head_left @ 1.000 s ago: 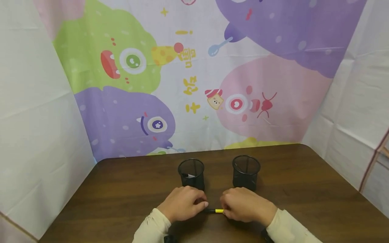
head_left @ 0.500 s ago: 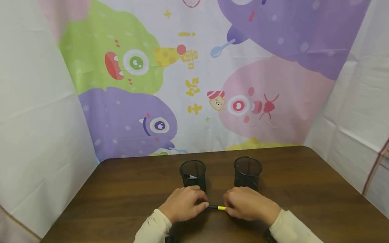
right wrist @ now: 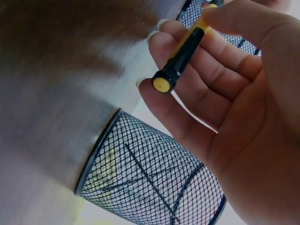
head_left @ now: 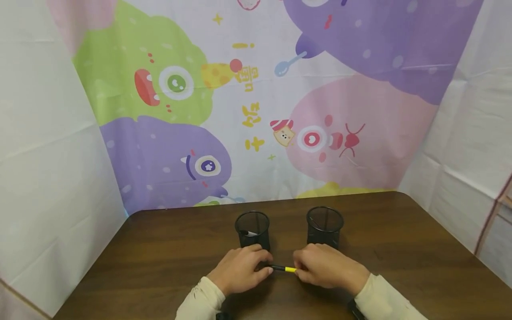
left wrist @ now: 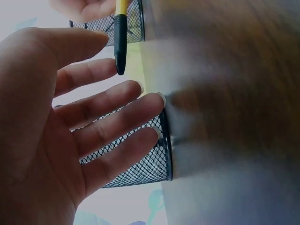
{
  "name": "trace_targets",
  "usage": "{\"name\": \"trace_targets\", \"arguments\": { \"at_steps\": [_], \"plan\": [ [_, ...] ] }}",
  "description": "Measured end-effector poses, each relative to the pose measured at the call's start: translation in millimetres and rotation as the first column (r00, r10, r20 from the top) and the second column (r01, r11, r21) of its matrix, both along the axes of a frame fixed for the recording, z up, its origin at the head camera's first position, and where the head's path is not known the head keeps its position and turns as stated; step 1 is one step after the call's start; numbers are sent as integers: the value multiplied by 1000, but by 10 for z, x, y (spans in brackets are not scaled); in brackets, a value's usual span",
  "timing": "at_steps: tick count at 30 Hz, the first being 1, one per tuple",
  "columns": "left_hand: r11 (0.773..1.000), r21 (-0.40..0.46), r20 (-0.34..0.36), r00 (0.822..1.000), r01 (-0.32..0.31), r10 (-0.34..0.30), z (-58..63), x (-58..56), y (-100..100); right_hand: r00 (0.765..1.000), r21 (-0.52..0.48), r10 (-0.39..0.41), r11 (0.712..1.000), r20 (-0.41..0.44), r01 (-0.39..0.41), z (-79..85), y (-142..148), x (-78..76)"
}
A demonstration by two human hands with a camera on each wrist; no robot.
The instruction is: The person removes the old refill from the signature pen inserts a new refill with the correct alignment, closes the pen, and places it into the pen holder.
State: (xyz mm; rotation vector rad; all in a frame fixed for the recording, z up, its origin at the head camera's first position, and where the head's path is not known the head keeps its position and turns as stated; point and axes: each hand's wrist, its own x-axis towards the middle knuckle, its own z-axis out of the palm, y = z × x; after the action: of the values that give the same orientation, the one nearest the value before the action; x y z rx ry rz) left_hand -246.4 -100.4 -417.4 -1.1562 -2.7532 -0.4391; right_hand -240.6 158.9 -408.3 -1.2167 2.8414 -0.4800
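Note:
My right hand [head_left: 332, 269] pinches a black and yellow marker pen [head_left: 290, 270] between thumb and fingers; in the right wrist view its round yellow end [right wrist: 162, 85] points back past the fingers. The marker's black tapered end reaches toward my left hand [head_left: 242, 270]. In the left wrist view that end lies between the thumb and index finger, with the other fingers spread and fairly straight; whether they touch it I cannot tell. Just beyond the hands stand two black mesh pen holders, the left holder [head_left: 262, 238] and the right holder [head_left: 320, 235].
A pen with a black end and white body [head_left: 249, 233] lies inside the left holder. Both holders stand on a brown wooden table [head_left: 168, 253]. A cartoon-printed cloth [head_left: 256, 178] hangs behind the table, with white cloth at both sides.
The marker has risen slightly, and its black end now shows more clearly by my left thumb. My right hand has moved up a little with it. The holders have stayed in place.

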Motion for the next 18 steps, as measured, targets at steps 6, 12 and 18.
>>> {"name": "trace_targets", "arguments": {
  "at_steps": [6, 12, 18],
  "plan": [
    [1000, -2, -25, 1000, -5, 5, -21, 0, -2, 1000, -4, -8, 1000, 13, 8, -8, 1, -13],
    [1000, -5, -21, 1000, -7, 7, -26, -4, -1, 999, -8, -15, 1000, 33, 16, -7, 0, -15],
    [1000, -11, -35, 999, -8, 8, -26, -7, 2, 999, -21, -20, 1000, 26, 21, -5, -4, -26]
  ]
}}
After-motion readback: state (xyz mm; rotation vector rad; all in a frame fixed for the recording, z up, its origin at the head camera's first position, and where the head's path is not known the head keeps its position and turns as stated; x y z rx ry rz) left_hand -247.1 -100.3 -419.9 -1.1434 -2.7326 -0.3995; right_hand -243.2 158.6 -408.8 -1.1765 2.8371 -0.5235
